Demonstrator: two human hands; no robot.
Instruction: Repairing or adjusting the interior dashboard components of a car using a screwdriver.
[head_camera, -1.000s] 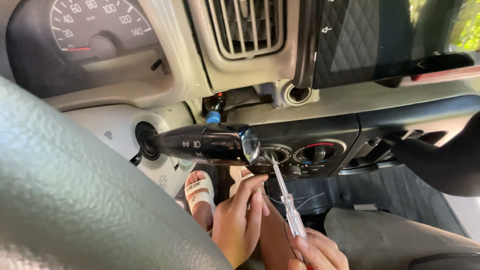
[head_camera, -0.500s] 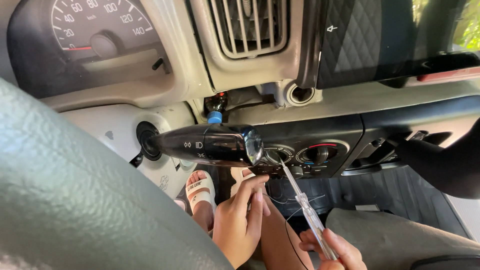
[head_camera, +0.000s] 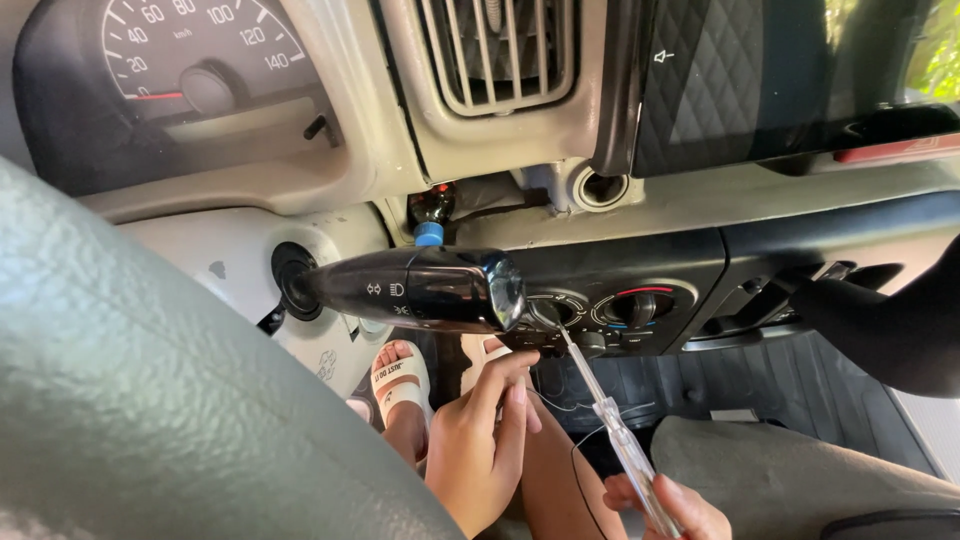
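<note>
Test-light probe (head_camera: 612, 432), clear-handled, thin metal shaft, is held low by the right hand (head_camera: 668, 508) at the bottom edge of the view; fingers clenched round the handle end. Its tip points up-left into the gap under the dark centre panel, just beside the heater dials (head_camera: 632, 308). A thin dark wire (head_camera: 578, 460) trails down from the handle. Left hand (head_camera: 482, 450) reaches up under the panel, fingertips (head_camera: 512, 362) touching a small dark part at the panel's lower edge; whether the fingers are pinching it or only resting there, cannot tell.

To do this well, as I judge it: keep the shaft steady, let only the tip meet its contact, steady the small part with the left fingers, and keep the wire away from the tip.

Around: black column stalk (head_camera: 415, 290) with a shiny end cap juts across the middle of the view, just above the left hand, and hides part of the work spot. Pale steering wheel rim (head_camera: 150, 400) fills the lower left. Speedometer (head_camera: 190, 50) top left, air vent (head_camera: 495, 50) top centre, dark quilted panel (head_camera: 760, 70) top right. A blue-tipped connector (head_camera: 429, 233) hangs in an opened gap under the vent. A foot in a white sandal (head_camera: 400, 385) is on the floor below. Grey seat edge (head_camera: 800, 480) lower right.
</note>
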